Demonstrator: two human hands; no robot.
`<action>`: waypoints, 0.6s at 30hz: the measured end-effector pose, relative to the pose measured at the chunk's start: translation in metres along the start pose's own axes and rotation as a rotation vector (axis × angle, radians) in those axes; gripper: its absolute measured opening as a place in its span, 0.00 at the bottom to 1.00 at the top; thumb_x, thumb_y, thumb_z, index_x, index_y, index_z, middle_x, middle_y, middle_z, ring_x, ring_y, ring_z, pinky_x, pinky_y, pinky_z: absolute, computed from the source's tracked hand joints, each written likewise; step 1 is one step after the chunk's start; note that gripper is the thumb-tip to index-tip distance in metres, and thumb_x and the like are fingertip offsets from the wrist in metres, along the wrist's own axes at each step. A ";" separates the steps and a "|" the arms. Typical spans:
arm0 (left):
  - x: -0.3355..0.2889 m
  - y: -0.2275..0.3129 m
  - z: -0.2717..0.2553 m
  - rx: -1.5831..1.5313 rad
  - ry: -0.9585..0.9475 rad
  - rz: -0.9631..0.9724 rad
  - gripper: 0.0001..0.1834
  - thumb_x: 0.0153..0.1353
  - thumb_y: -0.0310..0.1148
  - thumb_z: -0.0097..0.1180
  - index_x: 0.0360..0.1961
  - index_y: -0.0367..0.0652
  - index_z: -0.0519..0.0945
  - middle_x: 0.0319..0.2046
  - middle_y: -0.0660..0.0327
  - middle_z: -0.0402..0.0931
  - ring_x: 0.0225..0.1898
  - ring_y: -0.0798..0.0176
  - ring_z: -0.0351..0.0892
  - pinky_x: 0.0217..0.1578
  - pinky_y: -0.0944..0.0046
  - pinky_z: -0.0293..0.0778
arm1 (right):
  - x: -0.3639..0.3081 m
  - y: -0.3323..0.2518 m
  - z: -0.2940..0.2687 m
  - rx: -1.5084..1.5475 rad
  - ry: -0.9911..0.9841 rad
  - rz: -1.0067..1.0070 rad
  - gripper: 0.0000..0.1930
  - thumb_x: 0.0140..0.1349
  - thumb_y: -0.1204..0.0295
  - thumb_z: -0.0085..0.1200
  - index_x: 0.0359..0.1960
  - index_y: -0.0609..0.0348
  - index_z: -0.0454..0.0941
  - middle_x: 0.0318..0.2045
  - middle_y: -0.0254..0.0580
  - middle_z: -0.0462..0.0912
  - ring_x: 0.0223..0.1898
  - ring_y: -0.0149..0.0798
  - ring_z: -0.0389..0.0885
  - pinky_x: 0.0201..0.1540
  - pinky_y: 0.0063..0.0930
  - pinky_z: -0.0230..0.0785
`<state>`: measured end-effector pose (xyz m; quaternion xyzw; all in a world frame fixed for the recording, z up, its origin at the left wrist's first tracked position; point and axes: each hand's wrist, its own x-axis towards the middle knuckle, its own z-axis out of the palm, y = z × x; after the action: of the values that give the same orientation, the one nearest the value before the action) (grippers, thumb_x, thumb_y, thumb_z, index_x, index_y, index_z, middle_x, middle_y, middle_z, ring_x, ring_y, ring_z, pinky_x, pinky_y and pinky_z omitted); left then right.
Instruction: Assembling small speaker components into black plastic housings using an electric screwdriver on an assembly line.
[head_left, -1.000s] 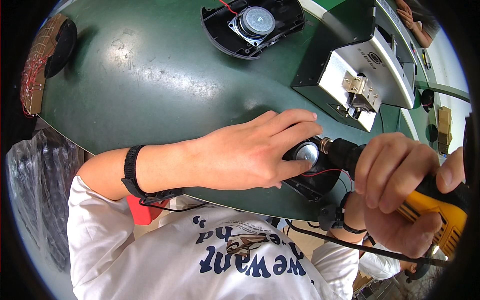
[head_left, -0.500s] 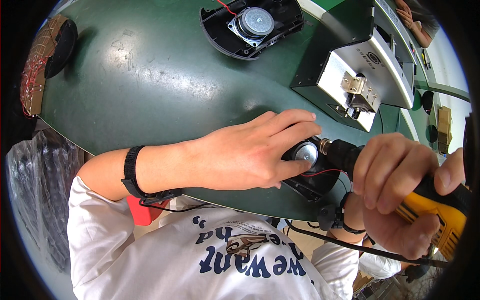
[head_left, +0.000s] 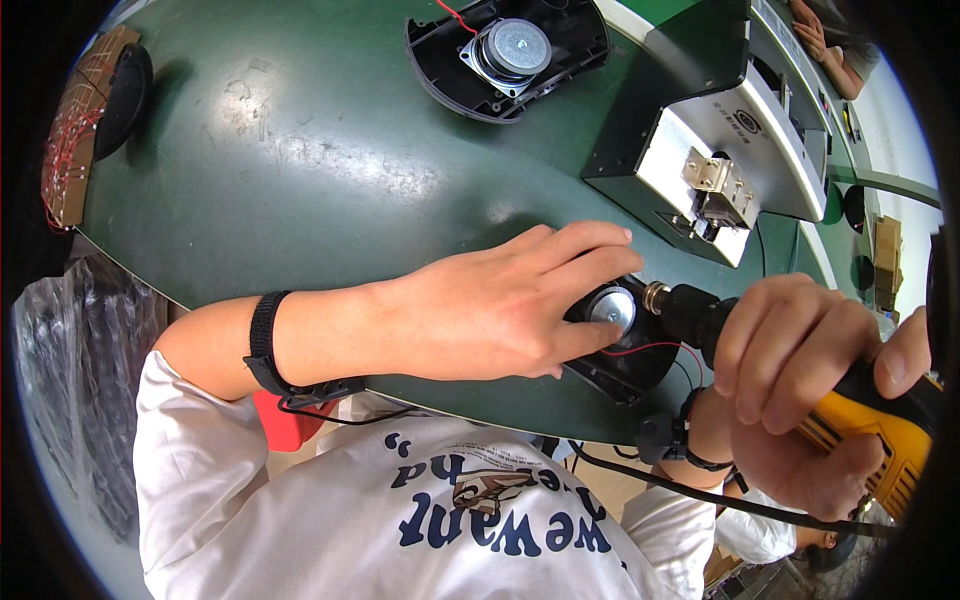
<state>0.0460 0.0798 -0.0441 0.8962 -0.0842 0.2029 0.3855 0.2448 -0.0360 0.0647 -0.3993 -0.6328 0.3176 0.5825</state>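
Observation:
My left hand (head_left: pixel 510 300) reaches across the green table and holds down a black plastic speaker housing (head_left: pixel 640 368), its fingers spread over the part. Between thumb and fingers shows the round silver back of a speaker (head_left: pixel 612 308) seated in it, with a red wire curving off to the right. My right hand (head_left: pixel 790 350) is wrapped round a yellow and black electric screwdriver (head_left: pixel 868 430). Its metal nose points left at the housing's right edge, close to my left fingertips. Whether the bit touches a screw cannot be made out.
A second black housing with a speaker (head_left: pixel 515 50) lies at the far side. Right of it stands a black and silver machine (head_left: pixel 700 150) with a metal bracket. At far left is a cardboard piece with red wires (head_left: pixel 75 150). Another person's hand (head_left: pixel 810 35) rests at far right.
My right hand and the screwdriver have shifted slightly to the right and nearer. My left hand stays on the housing.

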 end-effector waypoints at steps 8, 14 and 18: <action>0.000 0.000 0.001 0.016 0.010 0.005 0.32 0.39 0.33 0.79 0.51 0.42 0.88 0.65 0.43 0.70 0.70 0.37 0.68 0.65 0.44 0.75 | 0.002 0.003 0.000 0.006 -0.025 0.010 0.22 0.74 0.54 0.58 0.57 0.46 0.61 0.22 0.27 0.76 0.19 0.25 0.77 0.25 0.21 0.72; -0.001 0.001 0.002 0.006 0.017 -0.003 0.32 0.39 0.33 0.79 0.51 0.42 0.88 0.65 0.43 0.70 0.70 0.37 0.68 0.65 0.44 0.75 | 0.001 0.001 -0.001 -0.003 -0.026 0.002 0.22 0.74 0.54 0.58 0.58 0.46 0.61 0.22 0.27 0.76 0.19 0.25 0.77 0.25 0.21 0.72; 0.000 0.000 0.001 -0.004 0.014 -0.001 0.32 0.39 0.33 0.79 0.51 0.42 0.88 0.65 0.43 0.70 0.71 0.37 0.68 0.65 0.44 0.75 | 0.001 0.002 0.001 -0.003 -0.006 0.008 0.22 0.74 0.54 0.58 0.58 0.46 0.61 0.22 0.27 0.76 0.19 0.25 0.77 0.24 0.21 0.72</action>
<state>0.0463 0.0787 -0.0447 0.8941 -0.0815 0.2086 0.3879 0.2439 -0.0341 0.0636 -0.4016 -0.6332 0.3202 0.5789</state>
